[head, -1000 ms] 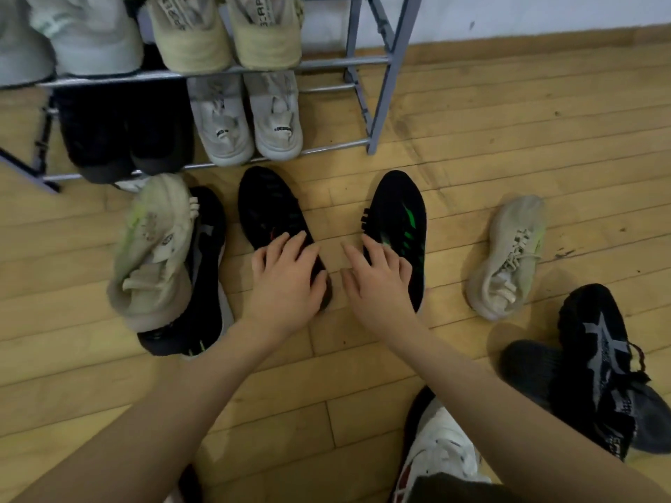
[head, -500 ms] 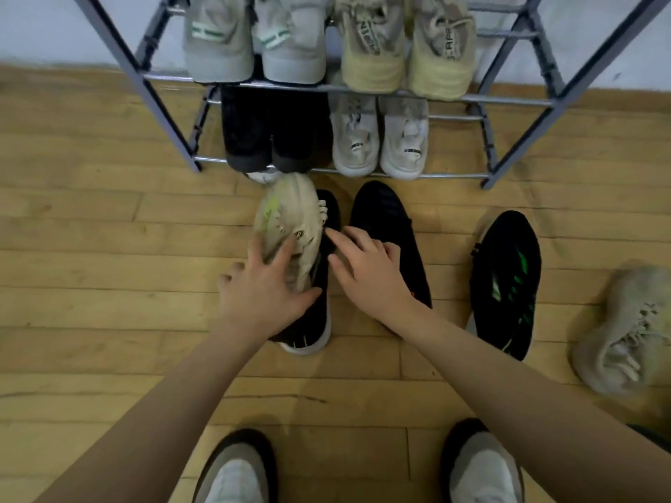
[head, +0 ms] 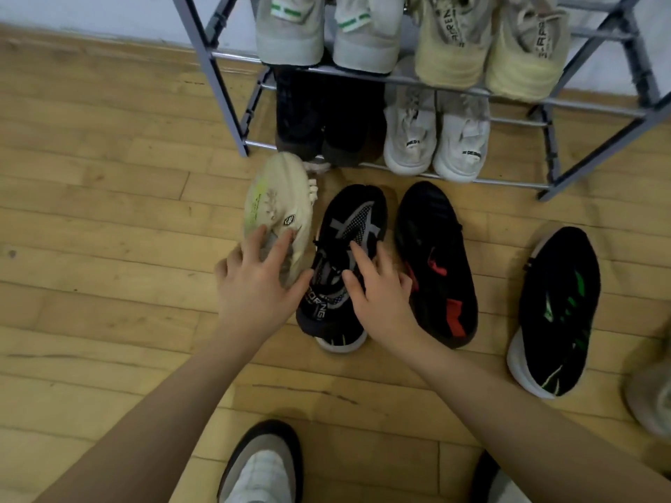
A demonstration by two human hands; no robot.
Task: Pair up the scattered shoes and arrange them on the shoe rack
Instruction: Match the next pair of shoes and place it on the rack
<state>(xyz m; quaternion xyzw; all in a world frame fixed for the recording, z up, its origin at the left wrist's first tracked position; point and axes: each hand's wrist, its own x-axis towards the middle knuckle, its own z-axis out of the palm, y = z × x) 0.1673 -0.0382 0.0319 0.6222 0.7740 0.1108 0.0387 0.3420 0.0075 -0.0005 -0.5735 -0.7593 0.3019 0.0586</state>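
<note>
1. The left hand [head: 256, 285] is resting on the heel end of a cream shoe [head: 277, 208], its fingers spread and laid over the upper, thumb toward the neighbouring shoe; whether the fingers are closing round the shoe cannot be told.
2. The cream shoe is lying tilted on the wooden floor [head: 109, 219], toe pointing at the shoe rack [head: 225, 103] and just in front of its lower rail.
3. The right hand [head: 381, 295] is lying on a black and grey shoe [head: 348, 226], fingers straight and fanned across the laces.
4. The black and grey shoe is sitting just beside the cream shoe, touching it along one side, toe toward the rack.
5. A black shoe with red marks [head: 435, 263] is lying immediately to the right, against the right hand's outer edge.
6. A black shoe with green marks [head: 555, 314] is lying well apart, farther right, sole edge showing.
7. Part of a beige shoe [head: 650, 397] is showing at the right border.
8. On the rack's lower tier a dark pair [head: 326, 118] and a white pair [head: 435, 136] are standing side by side; on the tier above, a grey pair with green stripes [head: 326, 30] and a pale yellow pair [head: 486, 45] are doing likewise.
9. The person's own shoes [head: 261, 466] are standing at the bottom edge.
</note>
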